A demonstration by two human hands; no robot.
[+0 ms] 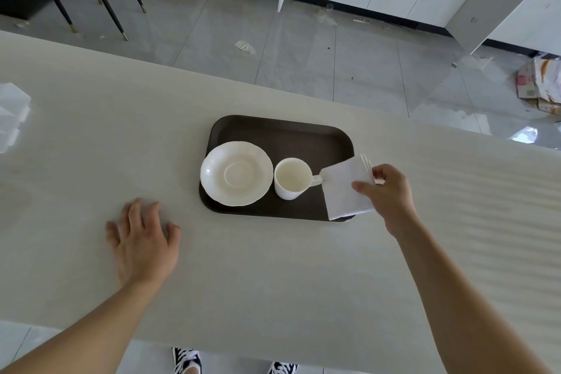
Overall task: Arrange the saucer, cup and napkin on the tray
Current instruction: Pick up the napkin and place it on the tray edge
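Napkin held at the tray's right end

The left hand (142,240) lies flat, fingers spread, on the table (273,282). The right hand (388,191) pinches the folded napkin (343,191) over the dark tray (282,133), which holds an empty saucer (236,174) on its left and an empty cup (293,178) beside it.

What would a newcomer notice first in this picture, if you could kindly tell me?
The dark tray at the middle of the pale table draws the eye, with a white saucer on its left side and an empty cup beside it. The right hand holds a folded napkin over the tray's right end, while the left hand rests open on the table.
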